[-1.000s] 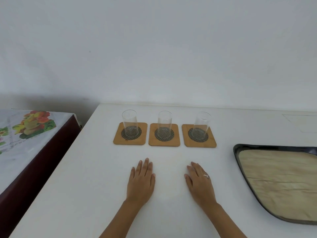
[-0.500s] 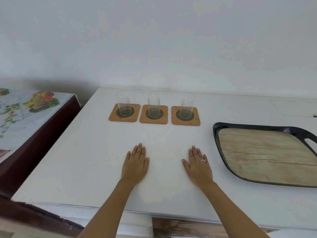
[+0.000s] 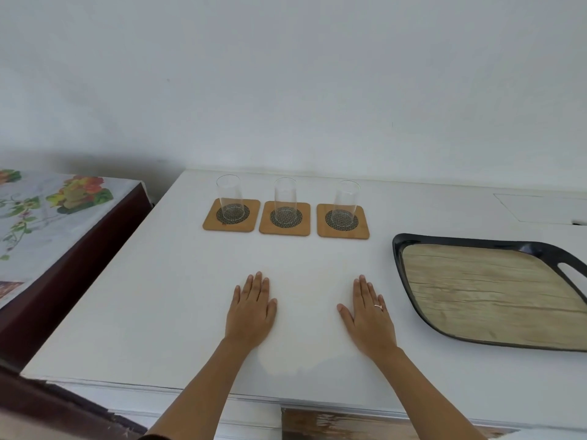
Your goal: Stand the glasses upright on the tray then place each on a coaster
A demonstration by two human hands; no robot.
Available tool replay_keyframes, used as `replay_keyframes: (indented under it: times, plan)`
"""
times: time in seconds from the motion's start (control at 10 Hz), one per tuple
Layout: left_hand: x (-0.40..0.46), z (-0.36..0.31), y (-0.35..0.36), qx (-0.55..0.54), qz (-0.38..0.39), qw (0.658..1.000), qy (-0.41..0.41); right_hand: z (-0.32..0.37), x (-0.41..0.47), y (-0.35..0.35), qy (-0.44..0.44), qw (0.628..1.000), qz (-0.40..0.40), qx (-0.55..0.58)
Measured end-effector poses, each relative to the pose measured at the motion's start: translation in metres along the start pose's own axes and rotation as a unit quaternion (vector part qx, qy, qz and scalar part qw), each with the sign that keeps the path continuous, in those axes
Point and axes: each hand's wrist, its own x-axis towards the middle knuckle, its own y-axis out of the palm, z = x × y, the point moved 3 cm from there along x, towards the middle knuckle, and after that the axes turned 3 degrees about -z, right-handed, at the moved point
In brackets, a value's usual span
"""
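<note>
— Glasses: where are they?
— You see the left glass (image 3: 229, 195), middle glass (image 3: 285, 198) and right glass (image 3: 347, 201) upright, one on each bamboo coaster (image 3: 231, 215); the tray (image 3: 401, 268) sits to the right.
— Your hands?
— Left hand (image 3: 251, 312) and right hand (image 3: 370, 315) lie flat on the white table (image 3: 152, 312), fingers spread, holding nothing.

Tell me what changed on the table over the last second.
Nothing on the table moved; only the head camera pulled back, showing the table's near edge. Left hand and right hand stay flat, holding nothing. The three glasses remain upright on their coasters, and the tray stays empty.
</note>
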Motion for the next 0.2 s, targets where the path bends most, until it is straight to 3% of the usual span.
replay_keyframes:
  times: [0.2]
  plan:
    - [0.0, -0.0065, -0.0105, 0.025, -0.088, 0.996, 0.024, 0.0083, -0.0061, -0.0025, -0.032, 0.996, -0.087, 0.003]
